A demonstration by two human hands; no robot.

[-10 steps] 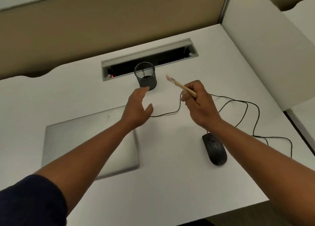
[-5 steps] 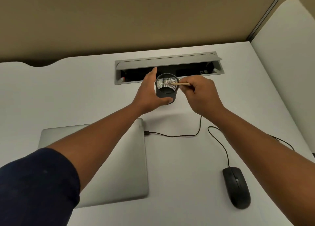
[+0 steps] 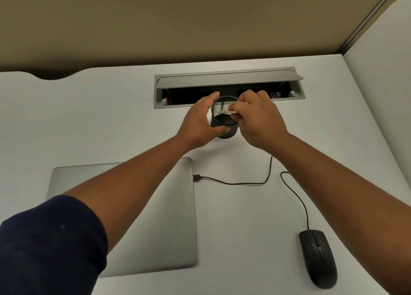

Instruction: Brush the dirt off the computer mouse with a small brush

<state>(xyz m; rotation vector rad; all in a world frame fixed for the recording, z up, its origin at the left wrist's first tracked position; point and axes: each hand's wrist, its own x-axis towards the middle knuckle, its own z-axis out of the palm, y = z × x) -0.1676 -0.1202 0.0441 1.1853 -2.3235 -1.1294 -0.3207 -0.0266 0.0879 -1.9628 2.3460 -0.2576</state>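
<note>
Both of my hands are at the mesh cup (image 3: 224, 122), far from the mouse (image 3: 318, 258), which lies near the worktop (image 3: 244, 217) edge. My left hand (image 3: 198, 122) fingers curl round the cup; my right hand (image 3: 258, 117) fingers pinch the small brush (image 3: 225, 112) over its mouth. I judge brushing may be finished, the brush going away; any dirt is too small to see.

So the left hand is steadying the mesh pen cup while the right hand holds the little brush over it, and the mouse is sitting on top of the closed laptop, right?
Not quite. The head view shows the mouse lying on the desk, right of the closed laptop, not on it. The rest holds: the left hand grips the mesh pen cup while the right hand holds the little brush over it.
</note>
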